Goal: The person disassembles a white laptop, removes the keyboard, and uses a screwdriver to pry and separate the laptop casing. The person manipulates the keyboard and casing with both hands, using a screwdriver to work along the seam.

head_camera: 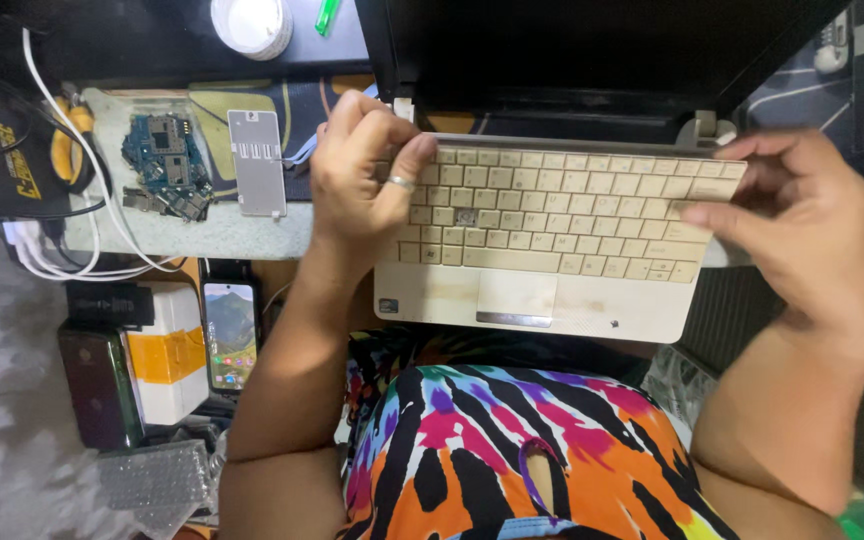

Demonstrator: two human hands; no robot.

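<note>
Lying far left: blue circuit boards [164, 165], grey plate [257, 162]
Phone [230, 334]: near left, screen lit
Left hand [364, 178]: curled, fingertips gripping keyboard's far-left corner
Keyboard [562, 212]: centre, on cream laptop [542, 300]
Right hand [802, 235]: fingers extended, pinching keyboard's right edge

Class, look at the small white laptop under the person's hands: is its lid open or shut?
Open. The laptop's dark screen stands raised behind the exposed keyboard, with both hinges visible.

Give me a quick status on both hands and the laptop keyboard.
Left hand grips keyboard left edge. Right hand at right edge. Cream laptop open.
</note>
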